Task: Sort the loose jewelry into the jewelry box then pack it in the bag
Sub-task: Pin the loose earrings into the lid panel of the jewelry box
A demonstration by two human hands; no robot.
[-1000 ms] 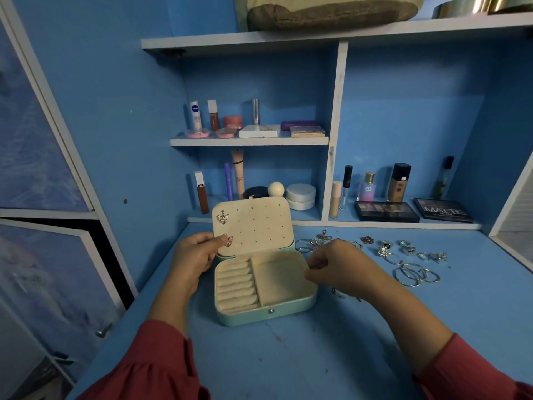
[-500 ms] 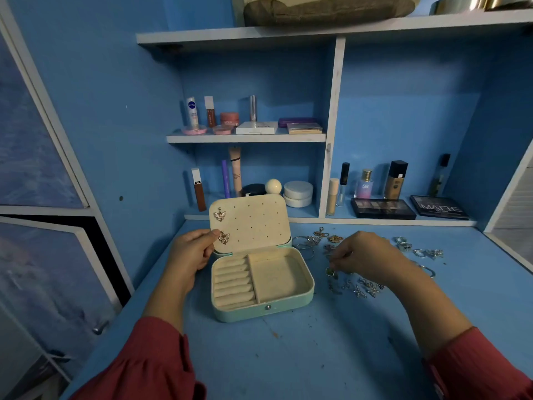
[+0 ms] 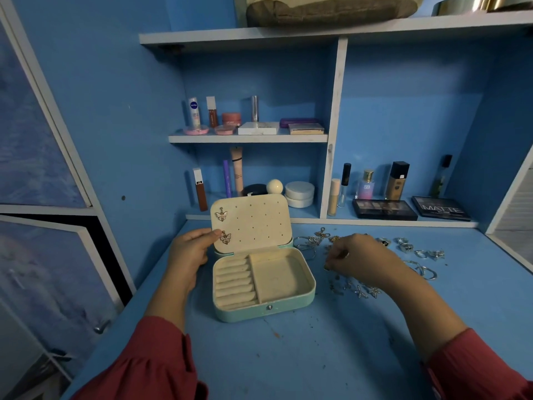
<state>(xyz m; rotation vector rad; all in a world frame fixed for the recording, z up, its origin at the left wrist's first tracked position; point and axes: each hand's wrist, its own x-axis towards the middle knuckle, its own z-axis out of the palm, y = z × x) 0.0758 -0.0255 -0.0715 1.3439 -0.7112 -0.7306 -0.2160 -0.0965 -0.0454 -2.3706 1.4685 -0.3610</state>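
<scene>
Red sleeves frame the view. At left, my left hand (image 3: 192, 247) holds the raised lid (image 3: 250, 222) of the mint jewelry box (image 3: 264, 284) by its left edge, thumb and fingers pinching it just beside the lower of two butterfly earrings (image 3: 225, 237) pinned to the perforated panel; this grip is unchanged from a second ago. The box sits open on the blue tabletop (image 3: 288, 356), and its ring rolls (image 3: 234, 282) and square compartment (image 3: 281, 277) show nothing inside.

To the right, my right hand (image 3: 356, 254) has moved off the box rim and out over the loose jewelry (image 3: 357, 290). Its fingers are now curled, with the fingertips (image 3: 328, 265) pinching what seems to be a small piece, too small to identify. Rings and hoops (image 3: 421, 268) lie scattered farther right, near the shelf of cosmetics (image 3: 383, 209).

I judge the shift as the start of another pick: most pieces are unsorted. The bag (image 3: 331, 8) appears to be the fabric item on the top shelf, well apart, so packing is a long way off.
</scene>
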